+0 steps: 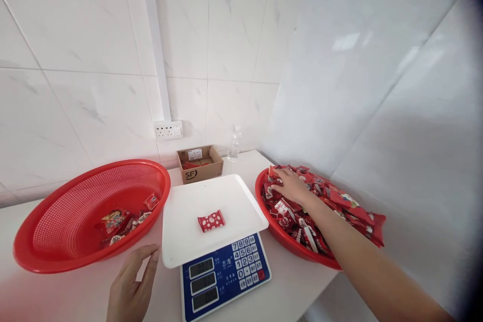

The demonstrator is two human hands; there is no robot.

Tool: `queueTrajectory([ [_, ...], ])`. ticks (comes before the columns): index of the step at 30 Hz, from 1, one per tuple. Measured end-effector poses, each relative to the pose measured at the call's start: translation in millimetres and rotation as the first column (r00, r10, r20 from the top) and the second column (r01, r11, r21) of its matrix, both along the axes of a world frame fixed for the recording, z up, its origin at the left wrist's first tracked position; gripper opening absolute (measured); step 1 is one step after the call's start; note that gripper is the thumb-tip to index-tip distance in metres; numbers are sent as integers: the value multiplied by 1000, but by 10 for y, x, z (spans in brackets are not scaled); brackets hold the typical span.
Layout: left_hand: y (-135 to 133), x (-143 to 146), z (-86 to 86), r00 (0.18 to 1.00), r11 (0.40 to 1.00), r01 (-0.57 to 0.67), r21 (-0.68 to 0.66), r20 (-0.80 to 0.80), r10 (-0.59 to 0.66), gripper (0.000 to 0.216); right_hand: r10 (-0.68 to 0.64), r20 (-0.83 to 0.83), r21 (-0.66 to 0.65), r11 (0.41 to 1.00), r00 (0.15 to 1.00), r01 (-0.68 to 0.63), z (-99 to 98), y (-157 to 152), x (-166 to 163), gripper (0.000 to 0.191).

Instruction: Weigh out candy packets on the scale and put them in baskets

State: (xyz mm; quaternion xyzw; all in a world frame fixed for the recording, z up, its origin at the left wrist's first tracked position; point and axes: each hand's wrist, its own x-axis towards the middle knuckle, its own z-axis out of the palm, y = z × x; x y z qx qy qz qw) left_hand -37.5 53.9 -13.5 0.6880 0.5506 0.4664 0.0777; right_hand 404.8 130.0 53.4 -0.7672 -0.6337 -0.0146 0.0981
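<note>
A white scale tray sits on a blue electronic scale in the middle of the table. One red-and-white snack packet lies on the tray. My right hand reaches into the right red basket, which is heaped with red packets; its fingers curl down onto the pile, and what they grip is hidden. My left hand rests on the white table by the tray's front left corner, fingers loosely apart and holding nothing. The left red basket holds a few packets.
A small open cardboard box stands at the back against the tiled wall, with a clear plastic bottle beside it. A wall socket is above the box. A white panel wall rises close on the right.
</note>
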Motion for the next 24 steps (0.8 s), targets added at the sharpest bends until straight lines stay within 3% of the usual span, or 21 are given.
queueTrajectory([
  [4,-5,-59,-9,1000,999,-18,-32,18,18,30,80,-41,-160,983,996,-86,-14,158,71,75],
  [8,-14,-167,-20,999,995,-40,-93,18,42,31,159,-75,-168,971,984,-170,-69,166,15,55],
  [13,-11,-258,-27,996,986,-77,-151,32,83,31,186,-75,-85,978,980,-192,-34,70,-54,20],
  [20,4,-206,-14,998,991,-51,-125,37,56,29,61,-171,216,976,983,-23,375,-32,-231,25],
  [24,-27,-123,18,999,996,-25,-86,40,29,28,108,-305,171,984,946,-58,452,-91,-733,28],
])
